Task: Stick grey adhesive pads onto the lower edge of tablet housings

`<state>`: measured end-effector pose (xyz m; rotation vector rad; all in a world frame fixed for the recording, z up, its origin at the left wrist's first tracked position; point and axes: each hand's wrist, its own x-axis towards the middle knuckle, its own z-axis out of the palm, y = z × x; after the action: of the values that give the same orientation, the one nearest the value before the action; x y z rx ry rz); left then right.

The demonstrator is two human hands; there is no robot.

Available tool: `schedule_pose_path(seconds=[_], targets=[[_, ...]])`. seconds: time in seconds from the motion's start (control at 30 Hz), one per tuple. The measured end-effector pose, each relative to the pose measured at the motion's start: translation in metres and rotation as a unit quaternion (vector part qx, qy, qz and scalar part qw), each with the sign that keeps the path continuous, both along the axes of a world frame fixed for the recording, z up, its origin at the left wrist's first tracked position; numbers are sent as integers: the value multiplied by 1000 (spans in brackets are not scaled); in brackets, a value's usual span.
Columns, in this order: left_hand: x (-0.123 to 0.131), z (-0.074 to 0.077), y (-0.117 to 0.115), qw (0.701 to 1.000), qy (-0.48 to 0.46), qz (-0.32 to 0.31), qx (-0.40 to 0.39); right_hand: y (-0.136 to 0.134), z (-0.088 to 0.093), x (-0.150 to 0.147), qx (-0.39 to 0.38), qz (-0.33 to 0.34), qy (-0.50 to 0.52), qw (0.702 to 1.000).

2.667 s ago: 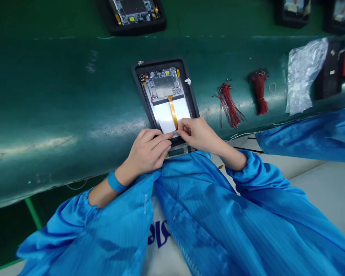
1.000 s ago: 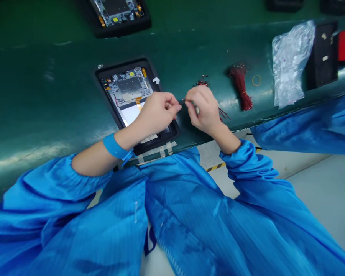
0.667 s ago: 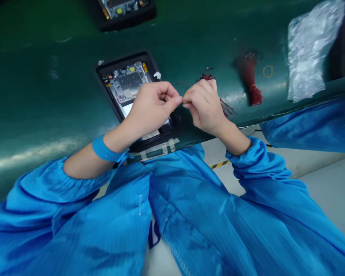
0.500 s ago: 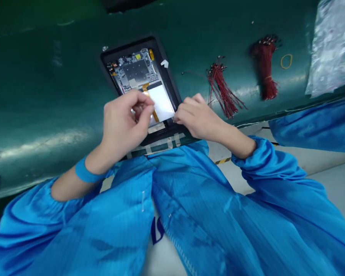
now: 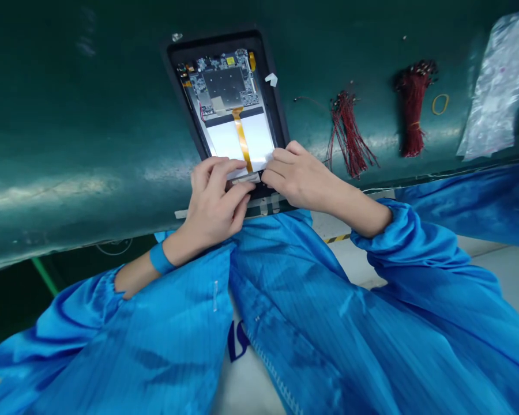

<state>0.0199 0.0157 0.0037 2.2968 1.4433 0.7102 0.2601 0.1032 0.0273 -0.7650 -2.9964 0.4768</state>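
An opened tablet (image 5: pixel 225 86), its circuit board and pale battery cells showing, lies in a black surround on the green bench. An orange ribbon cable (image 5: pixel 242 138) runs down between the cells. My left hand (image 5: pixel 216 199) is at the lower left edge of the tablet, fingers spread, with fingertips and thumb either side of a pale strip (image 5: pixel 247 179). At the lower right corner, my right hand (image 5: pixel 296 177) has its fingers curled together against the tablet. Whatever those fingertips pinch is hidden.
To the right lie a loose bundle of thin dark-red wires (image 5: pixel 349 135), a tied bundle (image 5: pixel 413 109), a yellow rubber band (image 5: pixel 440 104) and a clear plastic bag (image 5: pixel 497 86). A small white scrap (image 5: pixel 271 79) sits on the surround's right edge. Another blue garment (image 5: pixel 480 190) shows at right.
My left hand has come down from above the cells to the tablet's lower edge, and its pinched fingers have spread. My right hand stays at the corner. The camera view has shifted.
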Motion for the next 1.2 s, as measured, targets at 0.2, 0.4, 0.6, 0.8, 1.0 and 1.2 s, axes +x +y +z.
schedule_pose_path(seconds=[0.2, 0.4, 0.6, 0.8, 1.0, 1.2], targets=[[3, -3, 4, 999, 7, -35, -17, -1, 4, -4, -5, -2, -9, 1000], [14, 7, 3, 995, 59, -78, -10, 1, 12, -4, 78, 51, -79, 993], [4, 31, 25, 988, 98, -102, 64, -1, 8, 18, 32, -66, 45, 996], [-57, 28, 132, 982, 75, 171, -21, 4, -3, 15, -25, -335, 107, 936], [-71, 14, 173, 973, 123, 176, -86, 19, -3, -7, -52, -378, 36, 924], [-66, 17, 173, 983, 147, 96, -55, 22, -2, -12, -52, -368, 23, 928]])
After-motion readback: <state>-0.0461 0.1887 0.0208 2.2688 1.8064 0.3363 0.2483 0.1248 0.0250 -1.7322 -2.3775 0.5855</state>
